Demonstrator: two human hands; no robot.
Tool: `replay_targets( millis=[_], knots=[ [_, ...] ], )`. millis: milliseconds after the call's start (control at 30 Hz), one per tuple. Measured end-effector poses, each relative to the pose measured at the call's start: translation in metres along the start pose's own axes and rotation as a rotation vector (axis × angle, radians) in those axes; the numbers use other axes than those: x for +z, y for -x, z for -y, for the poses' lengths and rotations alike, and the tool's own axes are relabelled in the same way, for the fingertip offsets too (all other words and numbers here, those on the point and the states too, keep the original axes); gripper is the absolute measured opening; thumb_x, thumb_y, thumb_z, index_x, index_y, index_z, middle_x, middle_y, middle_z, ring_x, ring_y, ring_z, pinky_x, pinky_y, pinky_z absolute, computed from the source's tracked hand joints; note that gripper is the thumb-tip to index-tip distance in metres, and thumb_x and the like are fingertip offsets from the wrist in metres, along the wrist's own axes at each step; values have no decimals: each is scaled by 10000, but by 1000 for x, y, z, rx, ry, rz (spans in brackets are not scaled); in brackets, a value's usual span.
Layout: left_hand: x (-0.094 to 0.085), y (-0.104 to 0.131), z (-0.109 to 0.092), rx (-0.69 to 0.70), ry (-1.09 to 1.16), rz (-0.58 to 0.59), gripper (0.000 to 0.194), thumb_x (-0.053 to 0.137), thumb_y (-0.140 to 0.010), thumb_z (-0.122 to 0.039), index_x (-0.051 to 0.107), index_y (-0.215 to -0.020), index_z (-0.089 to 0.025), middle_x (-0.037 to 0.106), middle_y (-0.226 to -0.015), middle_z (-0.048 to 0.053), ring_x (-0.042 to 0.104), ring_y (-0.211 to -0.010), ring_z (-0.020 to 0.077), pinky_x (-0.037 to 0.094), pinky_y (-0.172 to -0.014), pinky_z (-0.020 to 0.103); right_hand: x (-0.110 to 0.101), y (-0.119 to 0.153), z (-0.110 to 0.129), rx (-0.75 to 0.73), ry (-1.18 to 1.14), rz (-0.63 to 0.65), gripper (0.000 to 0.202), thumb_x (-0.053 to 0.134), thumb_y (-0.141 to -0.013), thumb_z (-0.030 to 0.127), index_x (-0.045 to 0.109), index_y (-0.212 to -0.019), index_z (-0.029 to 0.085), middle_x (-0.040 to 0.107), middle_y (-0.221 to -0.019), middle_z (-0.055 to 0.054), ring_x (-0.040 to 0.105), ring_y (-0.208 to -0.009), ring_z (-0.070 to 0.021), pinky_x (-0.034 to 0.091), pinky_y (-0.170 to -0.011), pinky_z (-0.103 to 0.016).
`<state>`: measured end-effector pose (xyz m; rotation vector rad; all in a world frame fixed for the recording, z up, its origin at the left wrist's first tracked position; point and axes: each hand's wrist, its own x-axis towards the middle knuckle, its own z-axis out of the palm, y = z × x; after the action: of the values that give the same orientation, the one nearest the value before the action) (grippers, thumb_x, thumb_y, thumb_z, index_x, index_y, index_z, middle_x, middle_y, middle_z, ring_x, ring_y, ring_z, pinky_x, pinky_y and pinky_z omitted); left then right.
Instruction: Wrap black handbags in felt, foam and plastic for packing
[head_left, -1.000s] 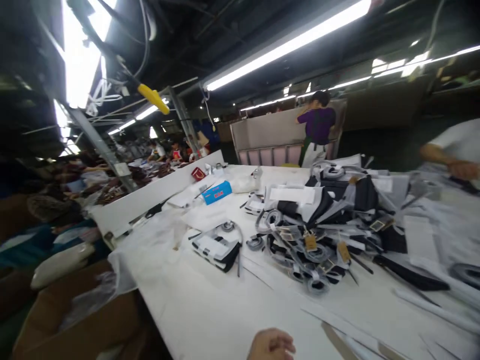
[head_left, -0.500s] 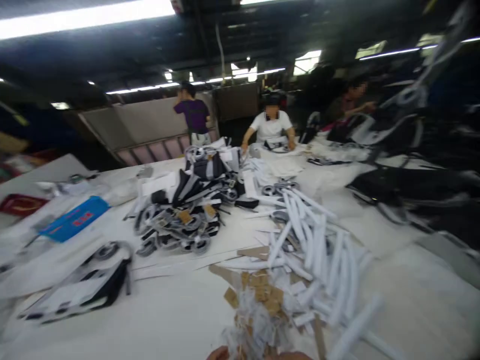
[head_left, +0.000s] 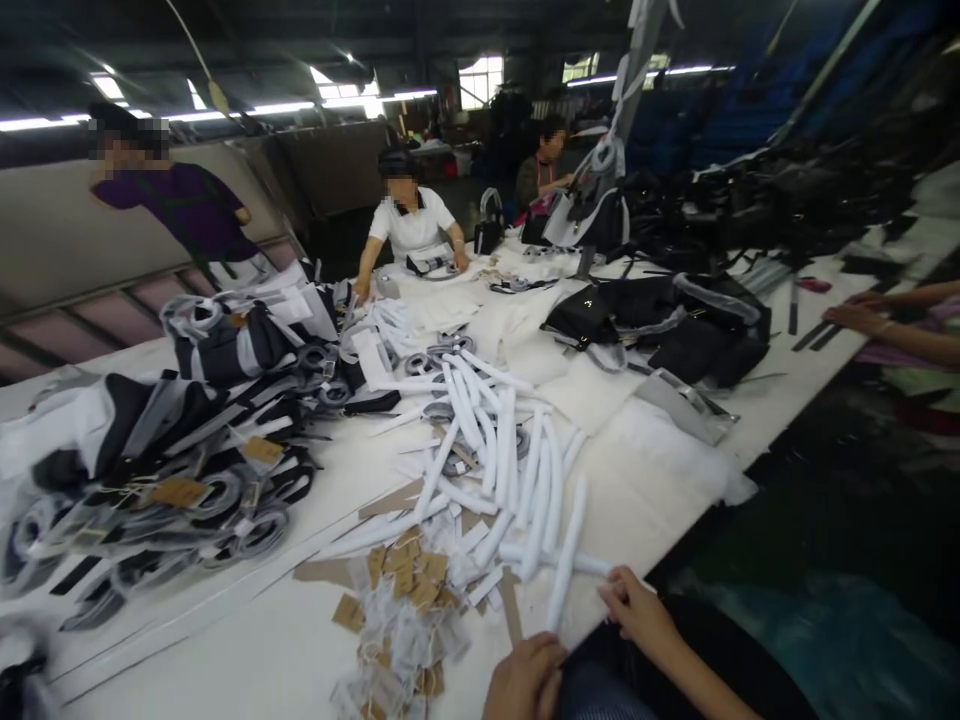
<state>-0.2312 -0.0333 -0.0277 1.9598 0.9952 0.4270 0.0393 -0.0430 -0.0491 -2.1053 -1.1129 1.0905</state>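
My left hand (head_left: 523,678) is at the bottom edge, its fingers curled together beside the lower end of an upright-lying white tube (head_left: 568,560); what is inside the fingers is hidden. To its right, my right hand (head_left: 636,608) pinches the end of another white tube (head_left: 589,563) at the table's edge. Many white tubes (head_left: 508,450) lie in a loose heap ahead of both hands. Brown tags (head_left: 405,572) with clear plastic bags (head_left: 390,640) are piled left of my left hand. A narrow grey-brown strip (head_left: 511,605) lies between that pile and the tubes.
Black bags and wrapped straps (head_left: 225,490) are heaped at the left. More black bags (head_left: 675,325) rest at the back right. A person in white (head_left: 415,225) works across the table (head_left: 262,640); another person's hands (head_left: 862,312) handle dark strips at the right edge.
The view has swung right, so the table's contents appear further left. Both my hands now show more fully, and my right hand is at a white tube's end.
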Motion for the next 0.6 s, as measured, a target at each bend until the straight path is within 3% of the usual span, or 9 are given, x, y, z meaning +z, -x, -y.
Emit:
replay_targets(
  millis=[133, 267, 367, 500, 600],
  knots=[
    [12, -31, 5, -3, -119, 55, 550, 560, -796, -111, 622, -1290, -346, 681, -1287, -20, 662, -1105, 201, 531, -986, 305, 29, -34, 18, -111, -27, -22, 337, 546, -813, 460, 589, -1055, 230, 693, -1085, -87, 713, -822, -242, 577, -803, -401],
    [1, -43, 26, -144, -268, -75, 647, 453, -804, -27, 510, -1422, -208, 507, -1486, 116, 527, -1303, 300, 452, -1079, 468, 65, -72, 54, -268, -71, 110, 406, 610, -914, 358, 549, -1283, 201, 586, -1328, -114, 669, -986, -228, 573, -859, -416],
    [-15, -42, 45, -219, -355, -188, 609, 396, -826, -8, 500, -1416, -118, 454, -1502, 206, 520, -1304, 344, 456, -1048, 541, 86, -92, 75, -363, -80, 206, 405, 629, -961, 339, 540, -1328, 192, 536, -1390, -120, 634, -1072, -242, 563, -890, -442],
    [-23, -33, 61, -174, -407, -325, 484, 394, -903, -72, 557, -1353, -146, 570, -1394, 166, 573, -1254, 285, 487, -1040, 477, 90, -93, 81, -453, -47, 275, 355, 625, -966, 350, 594, -1281, 188, 540, -1399, -123, 618, -1127, -255, 549, -931, -463],
    [-5, -27, 57, -46, -416, -396, 435, 428, -944, -141, 552, -1358, -189, 616, -1345, 122, 587, -1245, 227, 516, -1026, 391, 75, -79, 71, -492, 4, 275, 309, 560, -970, 361, 672, -1189, 175, 595, -1349, -138, 603, -1177, -274, 545, -943, -447]
  ],
)
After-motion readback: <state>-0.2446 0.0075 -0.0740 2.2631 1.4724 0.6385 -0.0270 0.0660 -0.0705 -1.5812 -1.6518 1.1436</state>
